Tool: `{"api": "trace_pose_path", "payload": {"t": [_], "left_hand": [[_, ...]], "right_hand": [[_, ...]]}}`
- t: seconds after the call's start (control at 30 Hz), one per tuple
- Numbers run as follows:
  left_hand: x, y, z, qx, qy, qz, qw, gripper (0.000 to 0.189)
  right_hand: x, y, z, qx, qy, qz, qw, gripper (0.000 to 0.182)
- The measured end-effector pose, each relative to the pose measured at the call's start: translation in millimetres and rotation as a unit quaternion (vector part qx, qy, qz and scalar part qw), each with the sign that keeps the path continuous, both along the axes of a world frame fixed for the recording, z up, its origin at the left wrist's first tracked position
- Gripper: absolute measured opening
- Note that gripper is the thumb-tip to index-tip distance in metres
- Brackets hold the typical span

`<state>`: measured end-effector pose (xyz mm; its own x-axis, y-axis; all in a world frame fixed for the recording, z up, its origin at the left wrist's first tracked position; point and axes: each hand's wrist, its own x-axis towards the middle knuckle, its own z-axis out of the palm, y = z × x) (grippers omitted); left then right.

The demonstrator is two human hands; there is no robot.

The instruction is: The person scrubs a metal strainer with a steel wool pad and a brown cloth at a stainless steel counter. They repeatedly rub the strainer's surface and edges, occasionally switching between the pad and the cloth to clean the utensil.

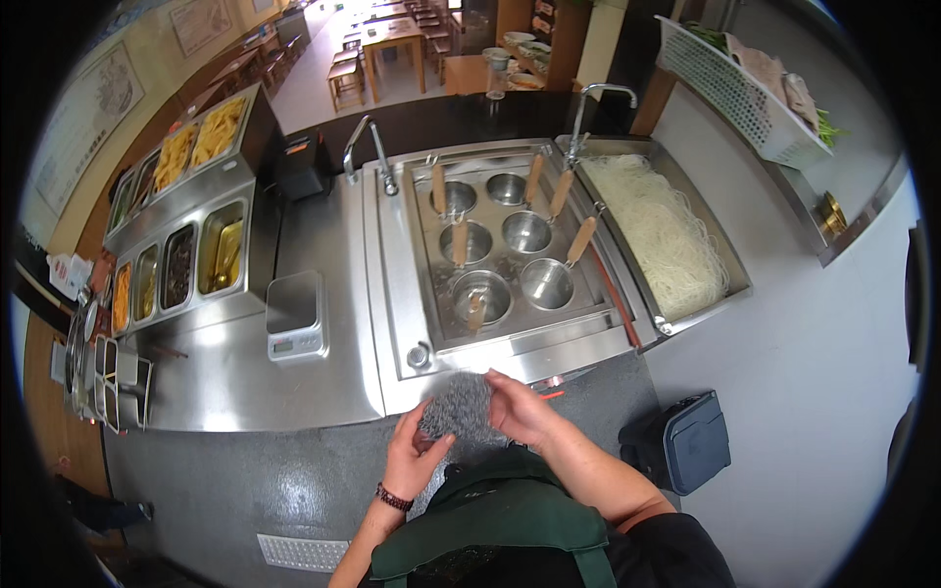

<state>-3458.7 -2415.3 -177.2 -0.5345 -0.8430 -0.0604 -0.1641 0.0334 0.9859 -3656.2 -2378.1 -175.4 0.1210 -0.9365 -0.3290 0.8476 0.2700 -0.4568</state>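
Between my two hands, just off the counter's front edge, is a grey steel wool scourer (459,408). My left hand (413,450) grips its left side, with a beaded bracelet on the wrist. On its right side, the fingers of my right hand (518,408) press against it. Beyond my hands stands a noodle boiler (500,253) set into the steel counter. Several metal strainer baskets (548,284) with wooden handles hang in its round holes. A steel knob or drain cap (418,356) sits at the boiler's front left corner.
Left is a digital kitchen scale (295,316), with food pans (220,246) beyond. Two taps, one a swivel tap (375,151), rise behind the boiler. Rice noodles (654,231) fill a tray at right, below a white plastic basket (742,95). A lidded bin (695,445) stands on the floor.
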Motion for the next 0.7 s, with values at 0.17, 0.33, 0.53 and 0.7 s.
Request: {"api": "trace_pose_path", "payload": {"t": [0.17,0.33,0.53,0.7], "left_hand": [[2.5,6.3,-25.1,0.119,0.061,-0.007,0.991,0.051],[-16.9,10.9,-2.5,0.031,-0.024,-0.06,0.997,0.045],[-47.5,21.1,-9.8,0.016,-0.055,0.009,0.998,0.049],[-53.0,43.4,-43.6,-0.042,-0.201,0.068,0.976,0.052]], "right_hand": [[9.8,14.5,-43.1,0.021,0.208,-0.008,0.978,0.061],[21.3,13.6,-38.4,-0.053,0.117,-0.02,0.991,0.041],[-109.7,23.8,-76.9,0.105,0.244,-0.162,0.95,0.072],[-320.8,64.0,-67.9,0.181,0.667,-0.203,0.694,0.047]]}}
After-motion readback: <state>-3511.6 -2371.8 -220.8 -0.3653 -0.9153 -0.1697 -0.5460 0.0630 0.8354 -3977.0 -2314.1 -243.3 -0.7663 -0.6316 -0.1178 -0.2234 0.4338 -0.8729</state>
